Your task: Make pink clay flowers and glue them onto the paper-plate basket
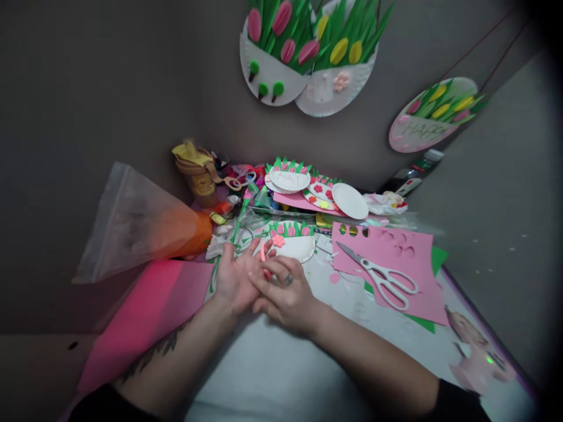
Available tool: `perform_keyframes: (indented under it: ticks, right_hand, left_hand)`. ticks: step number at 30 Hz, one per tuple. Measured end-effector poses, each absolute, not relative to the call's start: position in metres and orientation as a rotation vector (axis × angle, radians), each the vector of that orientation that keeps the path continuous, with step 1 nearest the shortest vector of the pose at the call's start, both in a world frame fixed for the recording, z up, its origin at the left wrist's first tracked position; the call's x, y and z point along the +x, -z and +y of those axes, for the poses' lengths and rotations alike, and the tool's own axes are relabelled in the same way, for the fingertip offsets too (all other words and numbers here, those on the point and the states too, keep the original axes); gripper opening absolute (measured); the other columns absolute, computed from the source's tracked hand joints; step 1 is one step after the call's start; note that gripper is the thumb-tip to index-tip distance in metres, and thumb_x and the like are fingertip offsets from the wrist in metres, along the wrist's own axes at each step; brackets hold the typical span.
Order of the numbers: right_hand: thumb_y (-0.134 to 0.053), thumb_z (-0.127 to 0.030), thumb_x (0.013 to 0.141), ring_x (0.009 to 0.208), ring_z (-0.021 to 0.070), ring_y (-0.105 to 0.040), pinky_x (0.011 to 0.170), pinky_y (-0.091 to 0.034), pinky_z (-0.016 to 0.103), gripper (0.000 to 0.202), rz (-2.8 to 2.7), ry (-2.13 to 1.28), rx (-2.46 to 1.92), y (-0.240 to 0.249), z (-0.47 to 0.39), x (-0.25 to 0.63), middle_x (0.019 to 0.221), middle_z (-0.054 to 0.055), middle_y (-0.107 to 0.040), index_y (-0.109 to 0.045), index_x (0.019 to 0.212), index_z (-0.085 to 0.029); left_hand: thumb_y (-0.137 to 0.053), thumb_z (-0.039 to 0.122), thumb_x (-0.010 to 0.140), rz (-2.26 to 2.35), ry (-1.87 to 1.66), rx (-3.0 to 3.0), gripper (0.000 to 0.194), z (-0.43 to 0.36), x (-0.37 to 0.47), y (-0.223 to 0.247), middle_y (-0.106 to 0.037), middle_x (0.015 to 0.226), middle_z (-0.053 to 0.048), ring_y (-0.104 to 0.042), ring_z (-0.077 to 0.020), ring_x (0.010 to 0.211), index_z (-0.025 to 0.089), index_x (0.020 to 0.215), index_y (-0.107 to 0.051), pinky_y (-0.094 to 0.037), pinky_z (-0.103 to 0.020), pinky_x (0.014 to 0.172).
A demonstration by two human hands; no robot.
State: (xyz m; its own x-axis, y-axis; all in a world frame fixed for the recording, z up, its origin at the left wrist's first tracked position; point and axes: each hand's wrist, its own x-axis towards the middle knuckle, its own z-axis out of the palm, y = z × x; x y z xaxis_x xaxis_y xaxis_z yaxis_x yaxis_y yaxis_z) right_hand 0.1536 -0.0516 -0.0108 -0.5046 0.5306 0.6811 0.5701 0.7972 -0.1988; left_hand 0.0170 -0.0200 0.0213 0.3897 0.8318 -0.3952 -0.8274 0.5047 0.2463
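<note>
My left hand (237, 278) lies palm up with its fingers stretched out. A thin pink strip, clay-like (263, 252), stands out by its fingers. Over that palm my right hand (285, 293) is bent, its fingertips pressed together against the left palm and fingers. A small reddish spot shows at the right fingertips; whether it is a bit of the pink material or a nail I cannot tell. Just beyond the hands lies a half-covered paper plate (299, 249) with green paper grass, pink paper tulips and a pink clay flower (278, 241).
White-handled scissors (387, 278) lie on pink paper (347, 258) at right. A zip bag with orange contents (149, 217) stands left, near a drink cup (197, 176). Decorated plates (290, 179) and a bottle (416, 170) are behind; more plates (336, 88) hang on the wall.
</note>
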Motion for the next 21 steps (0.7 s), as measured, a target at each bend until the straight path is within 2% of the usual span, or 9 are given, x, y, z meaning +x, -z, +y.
perform_keyframes:
  ticks: [3,6,10,15,18,21]
  right_hand:
    - [-0.059,-0.054,0.084,0.115,0.029,-0.041,0.095,-0.04,0.046,0.051,-2.217,0.065,-0.742,0.011,-0.052,0.152,0.12,0.013,-0.058,-0.061,0.12,-0.018]
    - [-0.058,-0.056,0.083,0.121,0.0319,-0.037,0.097,-0.039,0.049,0.055,-2.193,0.085,-0.853,0.011,-0.051,0.151,0.129,0.015,-0.053,-0.06,0.122,-0.017]
    - [-0.056,-0.056,0.085,0.123,0.0307,-0.038,0.098,-0.039,0.049,0.051,-2.176,0.088,-0.824,0.012,-0.05,0.152,0.129,0.013,-0.055,-0.059,0.121,-0.02]
    - [-0.055,-0.056,0.085,0.132,0.0333,-0.029,0.101,-0.036,0.05,0.053,-2.196,0.125,-0.951,0.014,-0.05,0.15,0.143,0.013,-0.043,-0.059,0.124,-0.021]
    - [-0.054,-0.056,0.086,0.133,0.0339,-0.028,0.102,-0.035,0.05,0.049,-2.211,0.151,-0.88,0.014,-0.05,0.15,0.144,0.012,-0.042,-0.062,0.119,-0.021]
    - [-0.055,-0.06,0.083,0.134,0.0353,-0.026,0.101,-0.034,0.05,0.054,-2.252,0.127,-0.865,0.014,-0.05,0.15,0.147,0.011,-0.038,-0.059,0.125,-0.025]
  left_hand:
    - [-0.021,0.066,0.088,0.481,-1.071,-0.01,0.062,-0.019,0.015,-0.022,-0.061,0.107,-0.011,-0.063,-0.0191,0.082,0.017,0.114,-0.05,-0.053,-0.034,0.07]
    - [-0.024,0.065,0.088,0.505,-1.035,-0.027,0.062,-0.019,0.015,-0.022,-0.061,0.109,-0.012,-0.064,-0.0213,0.088,0.017,0.115,-0.05,-0.053,-0.038,0.073]
    - [-0.026,0.065,0.088,0.481,-1.082,0.013,0.06,-0.018,0.013,-0.019,-0.06,0.115,-0.012,-0.063,-0.0204,0.089,0.018,0.114,-0.052,-0.053,-0.038,0.075]
    - [-0.027,0.066,0.087,0.499,-1.027,0.011,0.062,-0.017,0.012,-0.012,-0.059,0.118,-0.014,-0.063,-0.0246,0.097,0.018,0.118,-0.051,-0.051,-0.043,0.082]
    - [-0.027,0.067,0.087,0.442,-1.08,0.029,0.062,-0.018,0.011,-0.01,-0.06,0.117,-0.012,-0.064,-0.024,0.095,0.018,0.117,-0.052,-0.051,-0.042,0.083]
    - [-0.027,0.066,0.087,0.465,-1.044,0.018,0.061,-0.018,0.012,-0.012,-0.061,0.114,-0.012,-0.064,-0.0253,0.095,0.019,0.118,-0.052,-0.05,-0.045,0.085]
